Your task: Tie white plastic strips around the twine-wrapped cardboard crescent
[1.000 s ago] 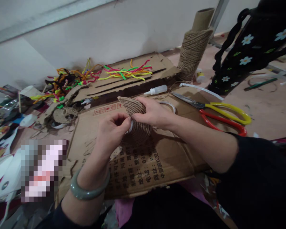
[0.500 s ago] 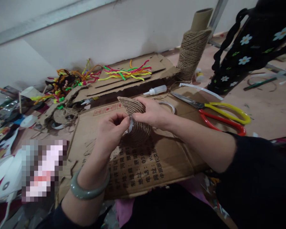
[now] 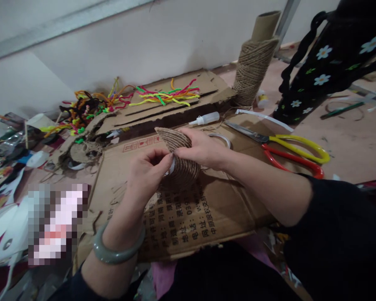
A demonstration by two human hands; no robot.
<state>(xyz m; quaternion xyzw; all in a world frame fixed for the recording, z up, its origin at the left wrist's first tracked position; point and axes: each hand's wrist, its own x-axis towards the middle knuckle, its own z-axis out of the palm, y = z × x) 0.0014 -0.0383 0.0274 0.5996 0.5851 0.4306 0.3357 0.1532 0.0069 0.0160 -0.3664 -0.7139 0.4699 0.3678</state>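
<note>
A curved piece wrapped in brown twine stands on edge over a flat sheet of cardboard on my lap. My right hand is closed over its upper side, thumb and fingers gripping it. My left hand, with a grey-green bangle on the wrist, pinches a small white strip at the piece's near edge. The fingertips of both hands meet there.
Yellow-and-red scissors lie to the right, a small glue bottle and a tape ring behind my hands. A tall twine spool stands at the back, coloured pipe cleaners on more cardboard. A black flowered bag is at right.
Almost nothing has moved; my left fingers have shifted slightly on the white strip while my right hand stays on the twine piece.
</note>
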